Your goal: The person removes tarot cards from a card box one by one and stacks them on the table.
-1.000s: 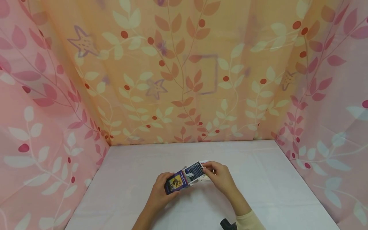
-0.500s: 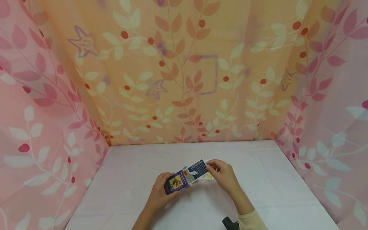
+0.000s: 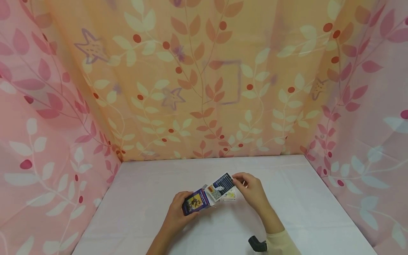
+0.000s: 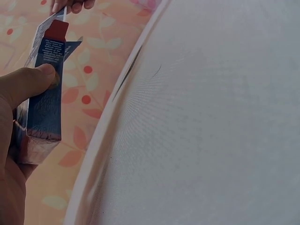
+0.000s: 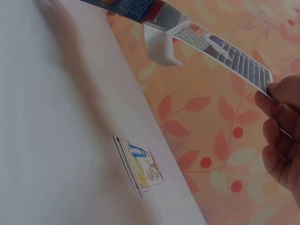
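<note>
Held above the table (image 3: 143, 191): a box (image 3: 195, 203), in the left hand (image 3: 177, 208); to its right, a card (image 3: 220, 186), in the right hand (image 3: 251, 188). Had on the table, short of its far edge, partly behind the card, a stack (image 3: 230, 196).

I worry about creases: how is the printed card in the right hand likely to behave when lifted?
The printed card is probably fairly stiff, since it looks flat with the right hand pinching one end. Its thinness suggests it is light, though likely to bend if squeezed or pushed end-on.
</note>
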The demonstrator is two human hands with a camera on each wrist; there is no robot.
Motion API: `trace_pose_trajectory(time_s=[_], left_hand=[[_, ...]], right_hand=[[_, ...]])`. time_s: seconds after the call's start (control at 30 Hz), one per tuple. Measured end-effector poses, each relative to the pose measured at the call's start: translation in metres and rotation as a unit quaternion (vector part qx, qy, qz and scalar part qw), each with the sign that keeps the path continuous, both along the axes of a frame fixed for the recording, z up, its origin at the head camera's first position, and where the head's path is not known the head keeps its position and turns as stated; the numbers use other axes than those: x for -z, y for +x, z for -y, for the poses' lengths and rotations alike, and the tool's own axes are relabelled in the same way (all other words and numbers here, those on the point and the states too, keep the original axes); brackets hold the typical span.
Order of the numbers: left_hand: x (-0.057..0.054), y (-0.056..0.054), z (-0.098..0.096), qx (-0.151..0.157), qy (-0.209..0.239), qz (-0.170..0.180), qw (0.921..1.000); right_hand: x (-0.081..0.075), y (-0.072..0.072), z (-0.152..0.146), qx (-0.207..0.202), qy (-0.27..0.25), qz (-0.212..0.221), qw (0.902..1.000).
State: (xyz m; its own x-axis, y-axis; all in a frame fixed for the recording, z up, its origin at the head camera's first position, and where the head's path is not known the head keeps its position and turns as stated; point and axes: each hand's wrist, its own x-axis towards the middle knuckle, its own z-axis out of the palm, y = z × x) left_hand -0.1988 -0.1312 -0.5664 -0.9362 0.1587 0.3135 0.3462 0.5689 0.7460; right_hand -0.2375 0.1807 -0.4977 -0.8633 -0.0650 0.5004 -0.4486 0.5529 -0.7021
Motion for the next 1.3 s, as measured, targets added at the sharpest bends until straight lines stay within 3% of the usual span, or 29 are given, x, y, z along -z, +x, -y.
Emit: trace_pose_trajectory(time_s=[0.53, 0.93, 1.3], left_hand=[[0.001, 0.000, 0.001, -0.003, 0.006, -0.007, 1.0000], [-0.001, 0.000, 0.003, -0.004, 0.008, 0.005, 0.9999], [-0.001, 0.000, 0.003, -0.006, 0.006, -0.007, 0.9999]], right_hand=[[-0.006, -0.023, -0.026, 0.014, 0.038, 0.019, 0.9990], [0.011, -0.051, -0.029, -0.003, 0.067, 0.059, 0.9960], [0.021, -0.071, -0.022, -0.023, 0.083, 0.087, 0.9925]])
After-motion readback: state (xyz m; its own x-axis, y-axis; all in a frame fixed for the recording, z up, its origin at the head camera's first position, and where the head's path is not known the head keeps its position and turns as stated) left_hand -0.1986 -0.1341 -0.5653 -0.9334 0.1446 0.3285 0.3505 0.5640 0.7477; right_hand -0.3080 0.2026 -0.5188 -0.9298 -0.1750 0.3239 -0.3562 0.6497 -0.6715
